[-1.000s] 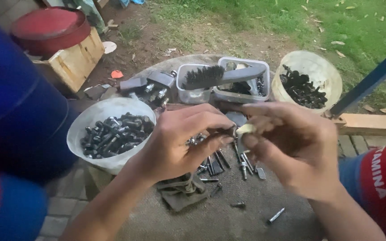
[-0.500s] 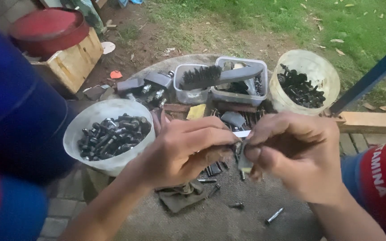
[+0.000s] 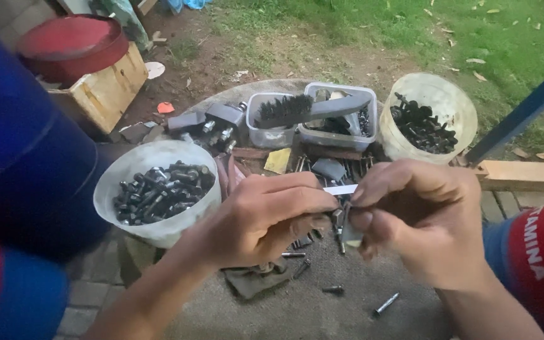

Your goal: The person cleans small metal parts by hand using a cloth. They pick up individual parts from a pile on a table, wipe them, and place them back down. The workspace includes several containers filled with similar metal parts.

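While both hands meet over the middle of the bench [image 3: 322,315], a small pale strip [image 3: 340,189] bridges the gap between them.

The strip lies roughly level, its long axis running left to right, its left end at the fingers of the left hand [image 3: 272,217] and its right end under the thumb of the right hand [image 3: 420,220], so neither hand is clearly nearer. Both sets of fingers are curled in a pinch; the right ones also seem to grip a small dark piece hanging just below, too blurred to name. Loose bolts [image 3: 386,304] lie near, below the hands. A white tub of dark bolts [image 3: 158,189] stands to the left, a second tub [image 3: 426,123] far right, and a wire brush [image 3: 313,110] rests across two clear boxes at the far side.
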